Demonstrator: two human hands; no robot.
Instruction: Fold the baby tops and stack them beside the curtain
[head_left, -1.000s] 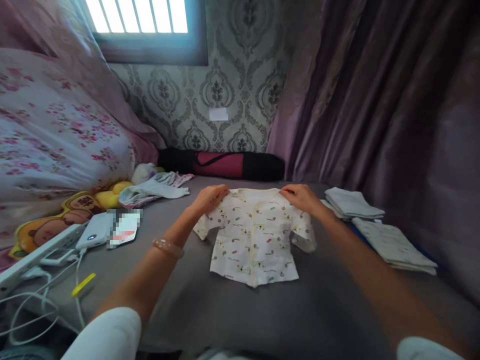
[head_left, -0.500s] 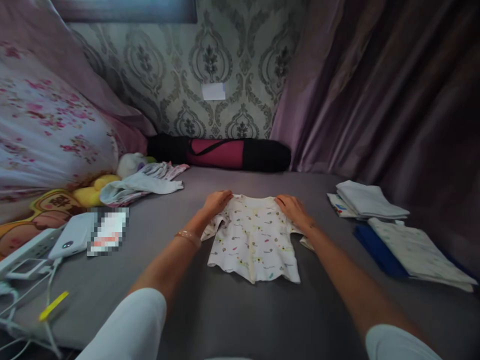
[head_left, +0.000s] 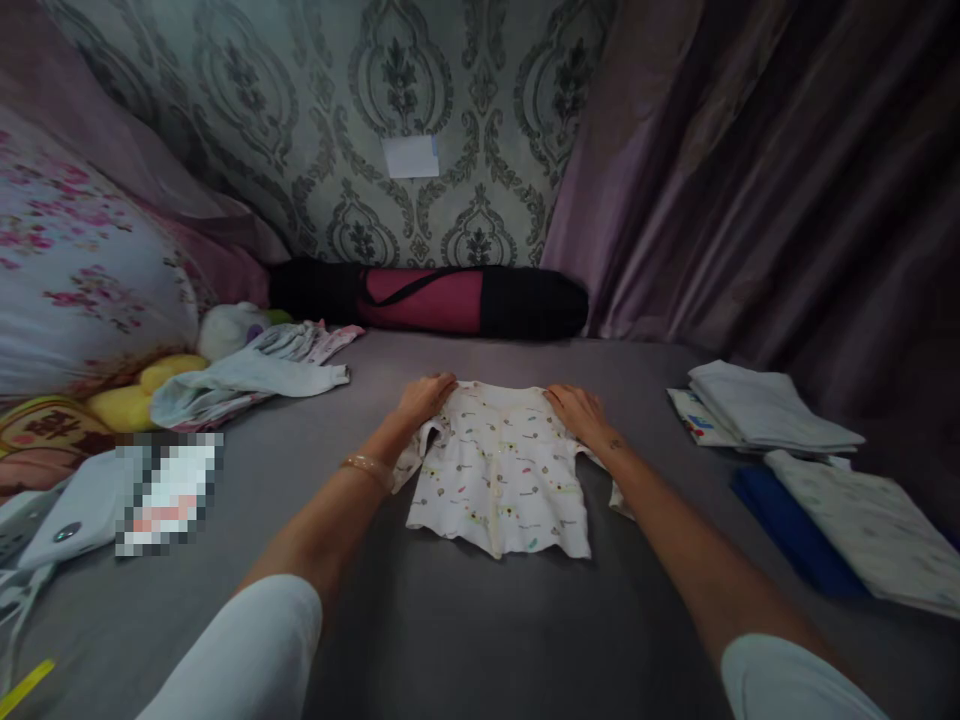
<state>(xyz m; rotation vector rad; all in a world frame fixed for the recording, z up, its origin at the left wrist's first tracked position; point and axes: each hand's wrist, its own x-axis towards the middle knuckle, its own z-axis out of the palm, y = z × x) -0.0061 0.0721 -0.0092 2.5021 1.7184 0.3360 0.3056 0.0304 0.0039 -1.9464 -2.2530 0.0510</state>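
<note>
A small white baby shirt (head_left: 499, 470) with a scattered print and a buttoned front lies spread on the grey bed surface (head_left: 480, 640), collar away from me. My left hand (head_left: 429, 396) is closed on its left shoulder, fingertips partly hidden at the cloth. At the opposite shoulder, my right hand (head_left: 576, 408) is closed on the fabric too, with the fingers curled over the edge. Both sleeves hang out to the sides, partly beneath my forearms.
Folded white cloths (head_left: 772, 405) and a folded printed garment (head_left: 870, 520) on blue cloth lie right. Loose clothes (head_left: 255, 385), plush toys, a white power bank (head_left: 86, 505) and cables are left. A black and red long bag (head_left: 427, 300) rests against the wall.
My view has shifted, so the side items appear farther out. The shirt's right sleeve shows more beside my forearm. Both hands stay at the shoulders.
</note>
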